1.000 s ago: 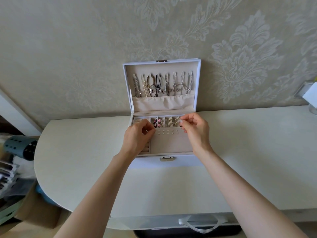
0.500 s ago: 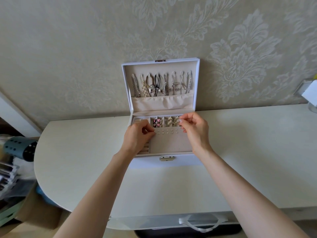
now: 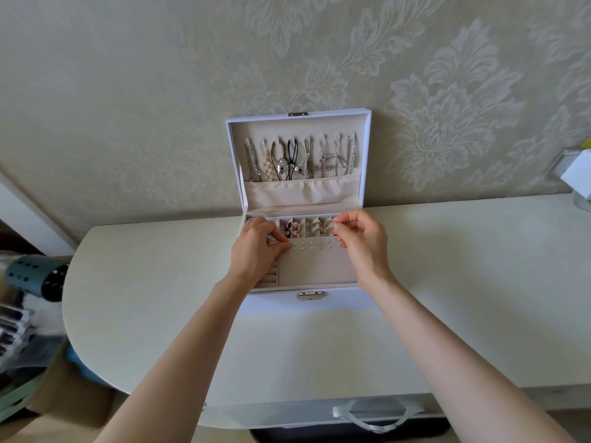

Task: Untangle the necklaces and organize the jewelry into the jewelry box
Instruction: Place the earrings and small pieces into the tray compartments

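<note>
The white jewelry box [image 3: 275, 306] stands open on the table against the wall. Several necklaces [image 3: 300, 159] hang in a row inside its upright lid [image 3: 366, 155], their ends tucked into a beige pocket. In the tray, ring rolls [image 3: 315, 228] hold a few rings and pink pieces, and a beige earring panel [image 3: 315, 266] carries two rows of small studs. My left hand [image 3: 256, 251] pinches the panel's top left corner. My right hand [image 3: 363, 247] pinches its top right corner. What sits under the fingers is hidden.
The white table [image 3: 463, 282] has a rounded left end. A teal cylinder [image 3: 35, 278] and stacked clutter lie left of it. A white object [image 3: 577, 177] stands at the far right. A white ribbon handle [image 3: 377, 415] hangs below the front edge.
Both hands stay at the top corners of the earring panel with only slight finger movement. The view has shifted a little.
</note>
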